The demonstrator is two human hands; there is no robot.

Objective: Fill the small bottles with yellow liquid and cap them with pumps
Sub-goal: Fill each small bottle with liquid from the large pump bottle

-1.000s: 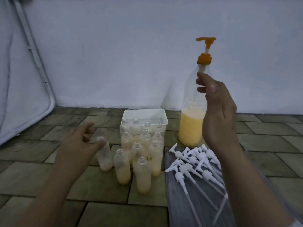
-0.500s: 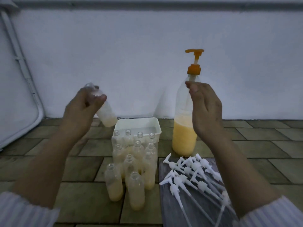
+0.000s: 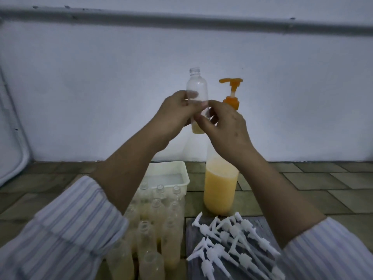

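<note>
Small bottle (image 3: pixel 197 91) is held upright above the floor (image 3: pixel 314 184), between the left hand (image 3: pixel 175 116) and the right hand (image 3: pixel 226 128), just left of the large pump bottle (image 3: pixel 221 190). Large pump bottle stands on the floor near the wall (image 3: pixel 101 87). Tub (image 3: pixel 181 168) sits to its left. Open bottles (image 3: pixel 153 229) stand grouped in front of the tub. Loose pumps (image 3: pixel 232 241) lie on a board (image 3: pixel 189 237) right of that group, in front of the large pump bottle.
</note>
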